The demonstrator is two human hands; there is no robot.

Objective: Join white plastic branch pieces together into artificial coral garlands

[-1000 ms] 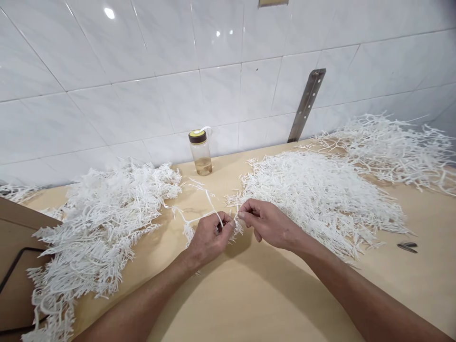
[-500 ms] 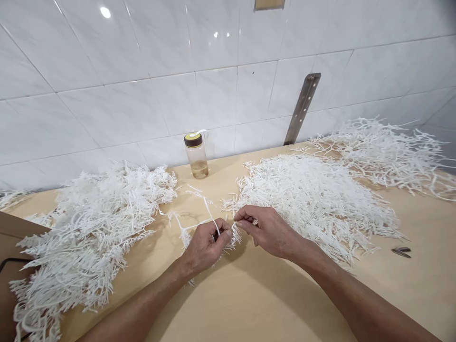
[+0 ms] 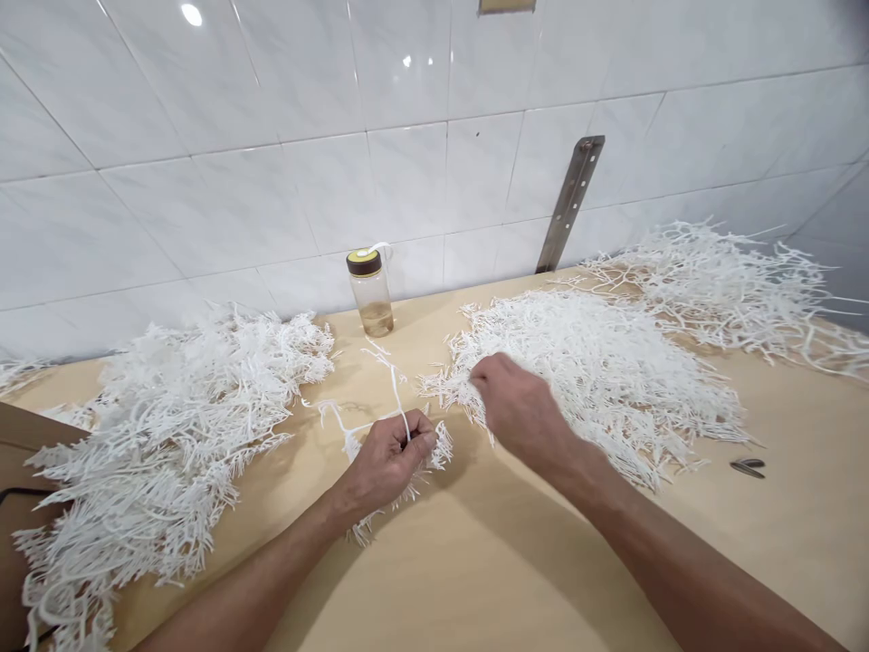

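Note:
My left hand [image 3: 392,460] is closed round a white branched plastic stem [image 3: 395,391]. Bare forks of it stick out beyond my knuckles, and feathery white tufts [image 3: 441,445] show past my fingers and under my wrist. My right hand [image 3: 516,398] is at the near left side of a heap of small white sprigs [image 3: 584,362]. Its fingers are curled together and point down; their tips are blurred against the white, so whatever they hold is hidden.
A large pile of tufted white branches [image 3: 196,435] lies on the left. Bare white branches [image 3: 733,290] are heaped at the back right. A drink bottle [image 3: 373,303] stands by the tiled wall, near a metal bracket [image 3: 570,204]. Small dark snips [image 3: 748,467] lie at right.
My right hand has moved away from the left hand, up and to the right, onto the sprig heap. My left hand keeps its hold on the branched stem, almost in place.

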